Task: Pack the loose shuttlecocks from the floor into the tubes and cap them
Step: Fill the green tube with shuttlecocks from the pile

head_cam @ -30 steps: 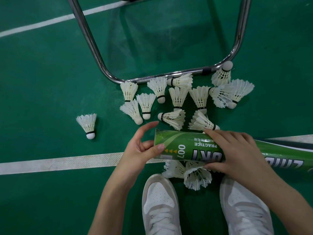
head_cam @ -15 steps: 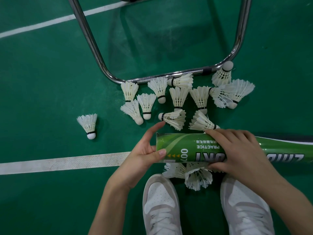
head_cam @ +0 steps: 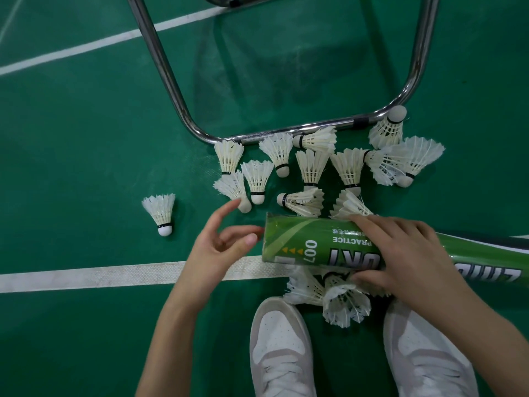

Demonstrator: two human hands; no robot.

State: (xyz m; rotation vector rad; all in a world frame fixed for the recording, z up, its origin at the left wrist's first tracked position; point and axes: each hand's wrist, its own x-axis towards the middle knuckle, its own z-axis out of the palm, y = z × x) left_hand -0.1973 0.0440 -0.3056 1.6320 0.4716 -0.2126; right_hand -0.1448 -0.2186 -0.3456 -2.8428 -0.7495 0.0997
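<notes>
Our right hand (head_cam: pixel 406 253) grips the glossy green cardboard tube (head_cam: pixel 315 245), held level above the white court line (head_cam: pixel 86 277); our left hand (head_cam: pixel 217 247) hangs open and empty by its mouth, near the white feathered shuttlecocks (head_cam: pixel 312 167) scattered against the chrome tubular chair frame (head_cam: pixel 286 131). We could crush feathers underfoot, since two lie touching our white sneakers (head_cam: pixel 279 348). The tube's far end runs out of view; we cannot see inside, and no cap shows.

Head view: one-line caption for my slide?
Right hand holds green tube level; open left hand reaches toward loose shuttlecocks.
</notes>
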